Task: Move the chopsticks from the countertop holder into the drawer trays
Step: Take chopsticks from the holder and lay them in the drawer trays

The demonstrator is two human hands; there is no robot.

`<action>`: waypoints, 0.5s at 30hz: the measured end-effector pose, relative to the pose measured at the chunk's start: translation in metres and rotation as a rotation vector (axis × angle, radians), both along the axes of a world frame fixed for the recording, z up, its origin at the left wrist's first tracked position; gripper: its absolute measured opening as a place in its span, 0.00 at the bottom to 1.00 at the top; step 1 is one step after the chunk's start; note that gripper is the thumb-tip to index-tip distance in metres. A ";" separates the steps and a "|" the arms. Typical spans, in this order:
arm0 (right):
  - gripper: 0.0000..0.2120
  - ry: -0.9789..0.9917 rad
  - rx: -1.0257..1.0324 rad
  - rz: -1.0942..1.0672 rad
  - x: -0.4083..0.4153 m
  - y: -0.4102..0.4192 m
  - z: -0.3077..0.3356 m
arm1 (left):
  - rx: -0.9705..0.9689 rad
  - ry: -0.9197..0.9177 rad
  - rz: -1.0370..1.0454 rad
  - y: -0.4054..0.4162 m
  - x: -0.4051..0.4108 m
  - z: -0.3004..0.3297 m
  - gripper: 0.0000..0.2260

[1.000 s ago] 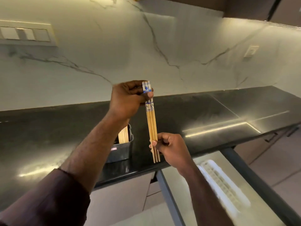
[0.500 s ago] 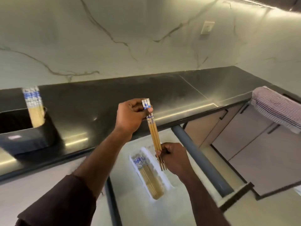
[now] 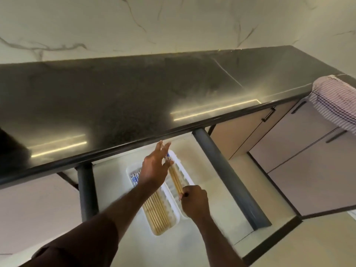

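Two white trays lie side by side in the open drawer under the black countertop. The left tray (image 3: 175,224) holds several bamboo chopsticks (image 3: 157,214) with blue-patterned tops. Over the right tray (image 3: 186,174), my right hand (image 3: 195,203) pinches the thin ends of a small bundle of chopsticks (image 3: 175,179) that slants down into it. My left hand (image 3: 155,167) hovers above the bundle's patterned tops with its fingers spread and nothing in it. The countertop holder (image 3: 10,145) shows only as a dark corner at the left edge.
The black countertop (image 3: 134,105) overhangs the drawer's back. Grey drawer rails (image 3: 229,176) run along both sides of the trays. A striped cloth (image 3: 337,101) hangs over the counter's right end. Cabinet doors with dark handles (image 3: 267,114) stand to the right.
My view has dropped from the countertop to the drawer. Both hands carried the bundle down to the right tray, and my left hand has let go of its top and spread its fingers.
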State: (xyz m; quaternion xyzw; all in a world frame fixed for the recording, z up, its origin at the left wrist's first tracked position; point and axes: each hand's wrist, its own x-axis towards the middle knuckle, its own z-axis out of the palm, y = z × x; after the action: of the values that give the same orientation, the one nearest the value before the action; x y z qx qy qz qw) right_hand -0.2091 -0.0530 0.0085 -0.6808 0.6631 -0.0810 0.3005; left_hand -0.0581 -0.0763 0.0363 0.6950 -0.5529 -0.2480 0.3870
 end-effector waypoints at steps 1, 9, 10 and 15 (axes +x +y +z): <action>0.09 0.011 0.003 0.000 0.000 -0.002 -0.010 | 0.019 -0.020 -0.011 -0.002 0.000 -0.013 0.26; 0.08 0.049 0.051 -0.045 0.007 -0.019 -0.057 | 0.146 -0.360 -0.211 -0.026 0.002 -0.076 0.30; 0.08 0.059 0.069 -0.047 0.009 -0.021 -0.061 | 0.162 -0.413 -0.237 -0.027 0.002 -0.081 0.30; 0.09 0.071 0.143 -0.086 0.016 -0.026 -0.079 | 0.281 -0.743 -0.371 -0.029 0.002 -0.102 0.25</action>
State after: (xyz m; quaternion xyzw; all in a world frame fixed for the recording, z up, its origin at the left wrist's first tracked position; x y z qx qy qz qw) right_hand -0.1936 -0.0791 -0.0706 -0.6311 0.7058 -0.0222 0.3210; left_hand -0.0562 -0.1048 -0.0657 0.6717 -0.7310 -0.1193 0.0122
